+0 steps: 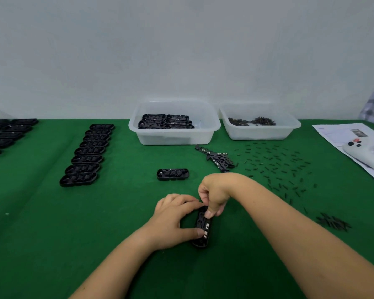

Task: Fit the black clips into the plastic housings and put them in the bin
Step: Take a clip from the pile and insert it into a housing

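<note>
A black plastic housing stands lengthwise on the green table in front of me. My left hand grips it, thumb on its near part and fingers curled over its far end. My right hand pinches down on the housing's far end with curled fingers; any clip there is hidden under them. Another housing lies alone just beyond. Black clip frames lie further back. The left white bin holds several finished housings.
A row of several empty housings runs along the left, with more at the far left edge. The right bin holds small dark parts. Small black pins are scattered to the right, beside papers and a white controller.
</note>
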